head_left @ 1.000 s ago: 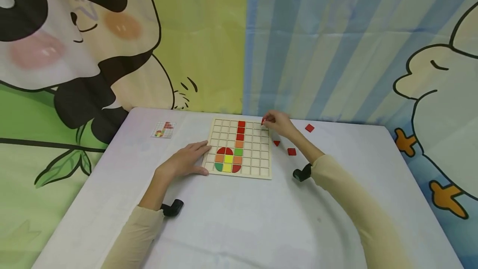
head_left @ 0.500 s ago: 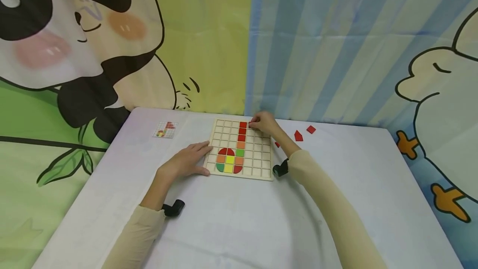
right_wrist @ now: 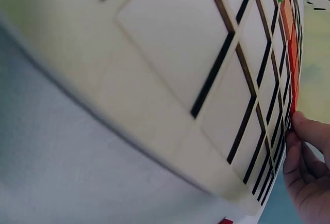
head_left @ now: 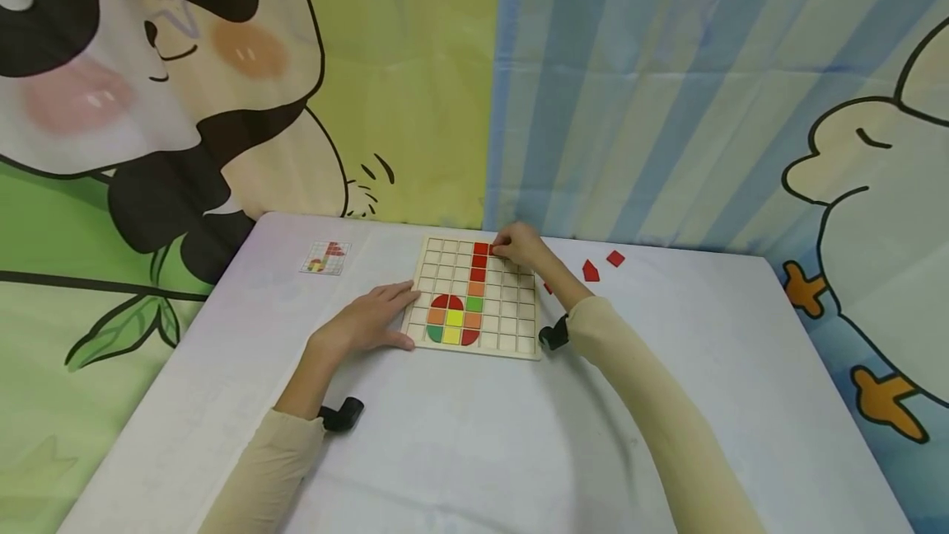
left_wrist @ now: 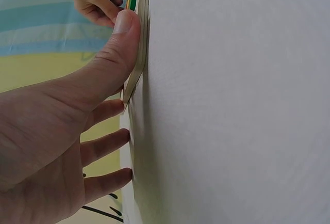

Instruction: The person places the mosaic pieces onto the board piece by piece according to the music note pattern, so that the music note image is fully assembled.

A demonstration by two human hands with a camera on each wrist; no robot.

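A wooden grid board lies on the table, with red, orange, green and yellow tiles set in some of its cells. My left hand rests at the board's left edge, fingers fairly straight. In the left wrist view the left thumb touches the board's side. At the top of the board my right hand pinches a small red tile, just right of the column of red tiles. The fingers hide most of that tile. In the right wrist view the right hand is at the board's far edge.
Right of the board lie a red house-shaped piece and a red square. A red bit shows beside the right forearm. A small pattern card lies at the left. A printed curtain hangs behind the table.
My right hand has moved left with the red tile, from the board's top right corner to beside the red column. The forearm now covers a red square seen before. The left hand stays put.
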